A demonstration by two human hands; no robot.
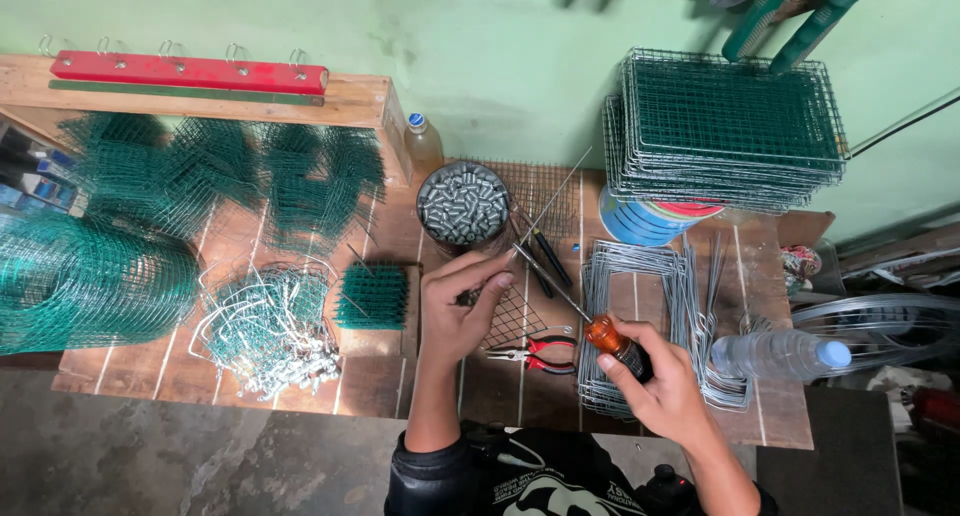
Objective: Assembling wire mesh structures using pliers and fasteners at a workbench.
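My right hand [655, 386] grips a screwdriver [610, 341] by its orange and black handle, its thin shaft slanting up and left toward my left hand. My left hand [458, 306] has its fingers curled, pinching a small part at the screwdriver's tip, over a dark wire mesh panel [510, 316] on the wooden table [300, 376]. Just beyond my left hand stands a round container full of small grey metal cylinders [462, 206]. Red-handled pliers [535, 353] lie between my hands.
A stack of green mesh panels [725, 126] sits at back right on a blue drum. Bent wire frames [640, 276] and a lying water bottle [780, 356] are at right. Green mesh rolls [90, 276], hooks [265, 326] and a small mesh block [372, 296] fill the left.
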